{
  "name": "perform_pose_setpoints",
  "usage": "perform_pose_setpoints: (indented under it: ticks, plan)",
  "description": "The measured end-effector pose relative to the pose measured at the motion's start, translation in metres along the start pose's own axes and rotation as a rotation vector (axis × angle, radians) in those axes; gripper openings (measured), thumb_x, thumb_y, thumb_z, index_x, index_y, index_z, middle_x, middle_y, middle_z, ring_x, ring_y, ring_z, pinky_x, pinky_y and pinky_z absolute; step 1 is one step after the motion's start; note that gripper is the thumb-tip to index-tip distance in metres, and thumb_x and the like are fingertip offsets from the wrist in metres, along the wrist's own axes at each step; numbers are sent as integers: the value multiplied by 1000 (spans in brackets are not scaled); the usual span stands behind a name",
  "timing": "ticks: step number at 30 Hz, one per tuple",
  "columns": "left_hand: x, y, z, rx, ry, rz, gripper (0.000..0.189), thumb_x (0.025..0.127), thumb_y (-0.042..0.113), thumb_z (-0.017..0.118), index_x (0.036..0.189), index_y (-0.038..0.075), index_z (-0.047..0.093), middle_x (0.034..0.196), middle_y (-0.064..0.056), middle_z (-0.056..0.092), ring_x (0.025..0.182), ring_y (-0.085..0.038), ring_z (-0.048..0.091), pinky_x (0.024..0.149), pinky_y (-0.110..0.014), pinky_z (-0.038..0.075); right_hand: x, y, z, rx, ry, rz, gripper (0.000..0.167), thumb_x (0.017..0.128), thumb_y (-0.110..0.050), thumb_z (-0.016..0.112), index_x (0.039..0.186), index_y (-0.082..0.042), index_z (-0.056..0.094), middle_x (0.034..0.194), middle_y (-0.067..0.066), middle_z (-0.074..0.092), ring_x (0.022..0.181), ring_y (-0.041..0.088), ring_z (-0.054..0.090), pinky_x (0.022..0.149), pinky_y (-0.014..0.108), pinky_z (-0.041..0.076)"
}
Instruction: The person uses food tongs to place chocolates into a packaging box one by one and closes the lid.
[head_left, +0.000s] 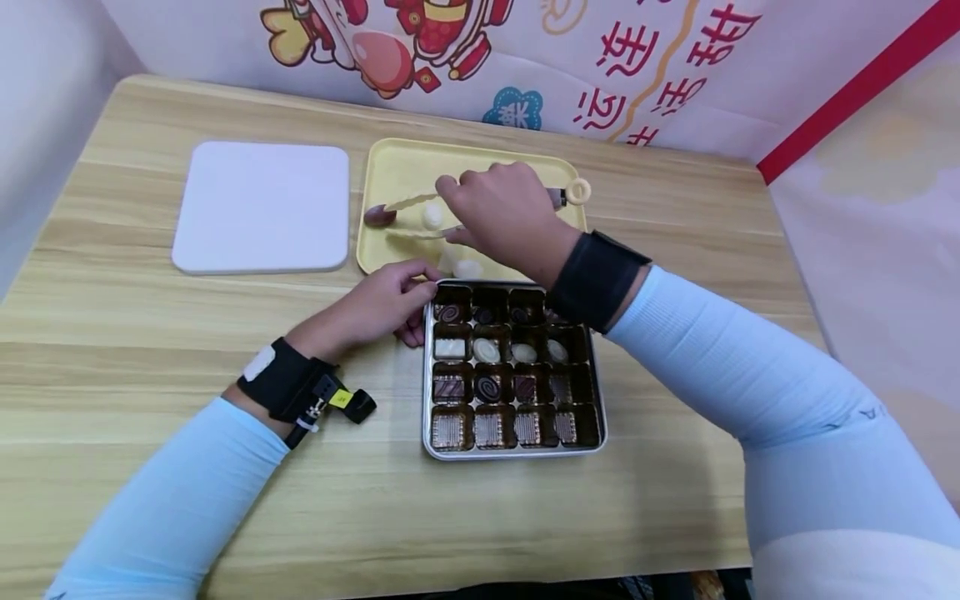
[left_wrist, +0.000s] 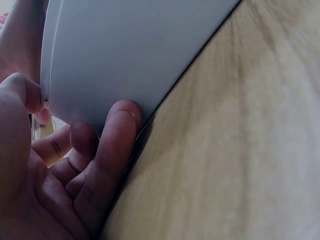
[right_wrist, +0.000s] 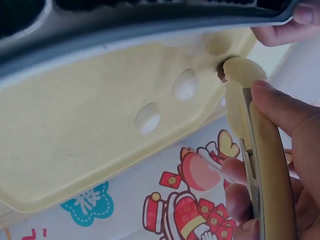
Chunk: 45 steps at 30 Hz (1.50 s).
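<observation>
My right hand (head_left: 510, 212) grips a pair of tongs (right_wrist: 272, 165) with pale yellow tips, held above the yellow tray (head_left: 480, 154). By the tips, at the tray's left side, is a brown rounded chocolate (head_left: 379, 216); whether they touch it I cannot tell. Two white chocolates, one nearer the back (head_left: 432, 217) and one nearer the box (head_left: 467, 268), lie on the tray. My left hand (head_left: 375, 308) holds the far left corner of a chocolate box (head_left: 513, 455), some fingers against its side wall (left_wrist: 125, 55). Chocolates sit in its compartments; my right wrist hides its far right corner.
A white board (head_left: 262, 207) lies left of the tray on the wooden table (head_left: 225, 467). Behind the table stands a printed wall covering (head_left: 517, 50). A strap with a small black device (head_left: 348, 402) is on the left wrist.
</observation>
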<state>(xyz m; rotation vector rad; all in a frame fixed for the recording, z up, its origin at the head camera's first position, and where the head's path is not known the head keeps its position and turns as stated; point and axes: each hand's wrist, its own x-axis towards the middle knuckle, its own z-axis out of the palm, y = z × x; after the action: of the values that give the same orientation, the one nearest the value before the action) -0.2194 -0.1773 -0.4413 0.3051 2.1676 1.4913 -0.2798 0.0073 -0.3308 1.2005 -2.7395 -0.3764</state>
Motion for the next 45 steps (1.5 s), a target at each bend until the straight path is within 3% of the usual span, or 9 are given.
perform_pose_setpoints:
  ticks: [8,13,16,21,25,29,33,36,45]
  plan:
    - [0,3,2,7,14,-15,25,105,25,45,122,11,58,67,-15,64,57,-29,69,56,-43,63,13,-1,3,-4,-47,15,43,94,-49,66,106,-8,58,81,7,64,63,26,61,53,41,54]
    - [0,2,1,0,14,-27,25,105,25,45,123,12,58,68,-14,65,58,-29,69,56,-43,63,8,4,0,101,-106,83,44,95,-54,62,104,-10,58,75,4,60,65,24,59,56,45,54]
    - [0,2,1,-1,15,-26,25,105,25,45,123,12,57,69,-14,65,58,-29,69,57,-43,63,-7,12,-3,217,-103,137,44,94,-55,61,102,-12,59,76,3,60,66,23,58,56,43,51]
    - [1,3,2,5,23,-18,24,105,25,46,121,13,58,69,-14,64,59,-29,69,58,-43,63,-53,37,-4,391,-89,239,50,94,-56,61,112,-10,65,80,5,66,63,21,55,57,35,45]
    - [1,1,2,0,28,-21,24,105,24,46,122,13,59,68,-13,61,61,-30,69,58,-43,63,-91,61,1,478,-114,360,54,94,-59,59,115,-9,67,77,7,65,63,21,54,59,33,42]
    - [0,0,1,-3,16,-25,25,105,25,46,123,12,59,69,-12,59,62,-30,69,59,-42,64,-117,79,9,525,-157,439,57,94,-60,57,112,-6,68,84,12,69,71,25,61,67,39,48]
    - [1,-1,0,-3,5,-21,26,106,26,45,125,13,58,71,-14,59,64,-30,69,61,-42,64,-128,87,23,561,-235,467,59,95,-61,56,112,-5,68,97,16,72,83,28,66,75,46,52]
    - [1,-2,-1,-10,11,-27,27,106,25,44,126,13,57,71,-14,58,65,-30,70,62,-43,64,-130,90,33,582,-261,464,57,95,-60,56,110,-6,68,97,15,72,83,27,66,74,45,52]
    - [2,-3,2,-22,11,-43,24,106,23,44,122,11,57,71,-14,57,64,-31,69,61,-44,63,-141,95,52,717,-307,500,58,98,-60,50,111,-6,66,83,13,70,54,20,61,61,34,49]
